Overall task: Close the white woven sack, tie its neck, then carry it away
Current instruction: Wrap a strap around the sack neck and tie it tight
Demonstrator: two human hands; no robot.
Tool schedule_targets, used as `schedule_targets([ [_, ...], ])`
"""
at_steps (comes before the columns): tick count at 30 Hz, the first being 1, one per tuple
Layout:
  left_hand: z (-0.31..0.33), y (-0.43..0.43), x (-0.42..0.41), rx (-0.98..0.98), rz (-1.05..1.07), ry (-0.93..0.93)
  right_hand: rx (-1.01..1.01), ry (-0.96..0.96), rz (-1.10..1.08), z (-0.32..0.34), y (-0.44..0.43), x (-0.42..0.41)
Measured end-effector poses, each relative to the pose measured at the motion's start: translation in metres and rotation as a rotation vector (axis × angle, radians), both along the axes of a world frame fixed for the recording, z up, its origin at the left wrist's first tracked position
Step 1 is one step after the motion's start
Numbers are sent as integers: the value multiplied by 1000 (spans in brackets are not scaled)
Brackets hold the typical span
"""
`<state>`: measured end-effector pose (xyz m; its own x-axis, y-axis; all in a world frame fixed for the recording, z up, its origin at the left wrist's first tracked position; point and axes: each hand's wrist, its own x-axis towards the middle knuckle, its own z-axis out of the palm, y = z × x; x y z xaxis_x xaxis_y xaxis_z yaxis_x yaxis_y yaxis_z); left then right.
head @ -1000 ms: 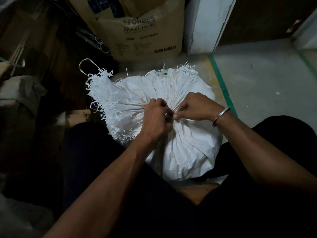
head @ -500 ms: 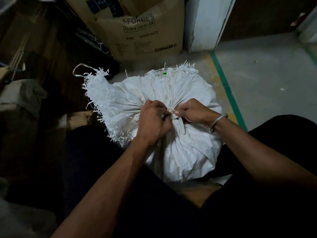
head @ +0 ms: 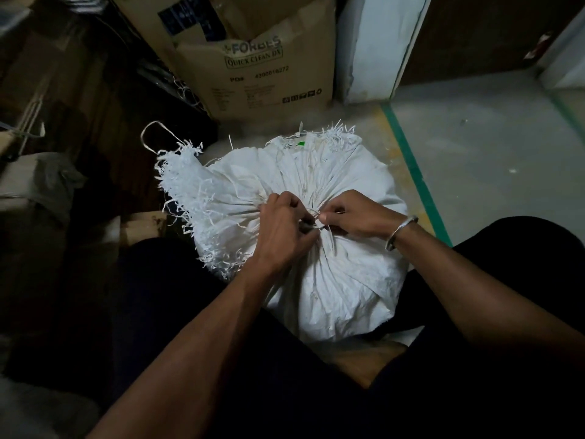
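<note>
The white woven sack (head: 342,280) stands full on the floor between my legs, its mouth gathered into a bunched neck at the middle. The frayed top edge (head: 190,198) fans out to the left and back. My left hand (head: 281,232) grips the gathered neck with closed fingers. My right hand (head: 354,213), with a metal bangle on the wrist, pinches a thin white tie strip (head: 329,239) right at the neck, touching the left hand. A loose end of the strip hangs down the sack's front.
A brown cardboard box (head: 269,68) printed "FORBES" stands just behind the sack. A white pillar (head: 370,49) rises to its right. Green floor tape (head: 414,172) runs along the grey concrete on the right. Dark clutter and a wooden block (head: 142,226) crowd the left.
My right hand has slid from the sack's top down to the neck and now pinches the strip; a loose strip end has appeared hanging below both hands.
</note>
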<state>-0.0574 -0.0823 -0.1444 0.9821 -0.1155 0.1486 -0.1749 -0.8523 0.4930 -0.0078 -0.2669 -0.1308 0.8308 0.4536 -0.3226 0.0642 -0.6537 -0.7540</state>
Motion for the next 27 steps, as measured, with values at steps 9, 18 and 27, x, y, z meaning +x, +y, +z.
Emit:
schedule_targets([
  [9, -2, -3, 2, -31, 8, -28, -132, -361, -119, 15, -9, -2],
  [18, -2, -6, 0, -72, -10, -10, -169, -361, 29, 19, -1, 4],
  [27, 4, -9, 6, -9, -10, -50, 41, 47, -237, 25, -1, 2],
])
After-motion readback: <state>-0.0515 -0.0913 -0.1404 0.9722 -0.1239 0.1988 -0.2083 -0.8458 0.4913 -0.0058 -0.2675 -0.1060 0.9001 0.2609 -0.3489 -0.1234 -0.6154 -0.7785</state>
